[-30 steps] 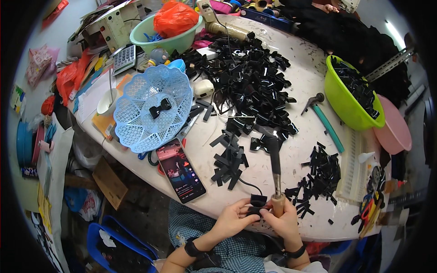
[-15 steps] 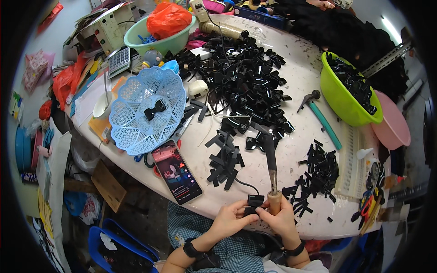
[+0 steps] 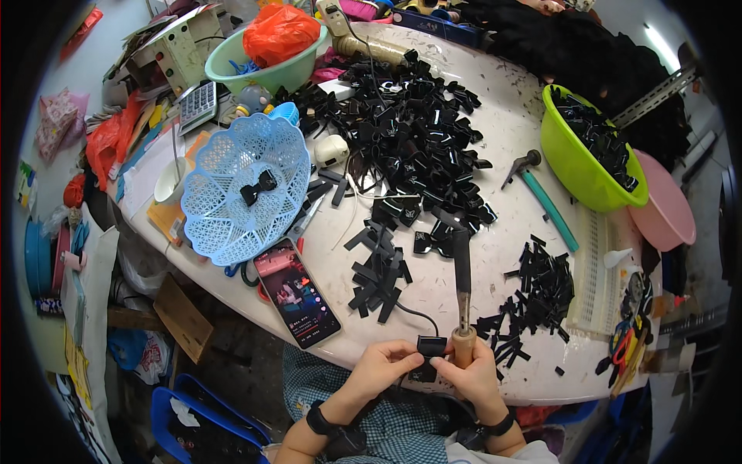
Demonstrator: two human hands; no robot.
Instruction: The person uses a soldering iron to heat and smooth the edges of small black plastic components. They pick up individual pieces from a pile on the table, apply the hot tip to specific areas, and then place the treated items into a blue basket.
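In front of me at the table's near edge, my left hand (image 3: pixel 386 366) pinches a small black ribbon bow (image 3: pixel 430 346) between thumb and fingers. My right hand (image 3: pixel 473 374) is wrapped round the wooden handle (image 3: pixel 463 346) of a soldering iron, and its thumb reaches to the bow. The iron's dark shaft (image 3: pixel 461 263) points away from me over the table. A lower black flap (image 3: pixel 422 373) shows beneath the thumbs; whether it belongs to the bow I cannot tell. Ahead lie loose black strips (image 3: pixel 377 282) and a heap of black bows (image 3: pixel 417 131).
A phone (image 3: pixel 297 294) lies left of my hands, beside a blue lattice basket (image 3: pixel 209 205) holding one bow. At right are short black strips (image 3: pixel 541 282), a hammer (image 3: pixel 549 209), a green basin (image 3: pixel 550 147) of black pieces, and scissors (image 3: pixel 621 348).
The black bow has turned between my fingers, showing more of its upper face and a lower flap. My left thumb has shifted up onto it. The soldering iron stays in my right hand.
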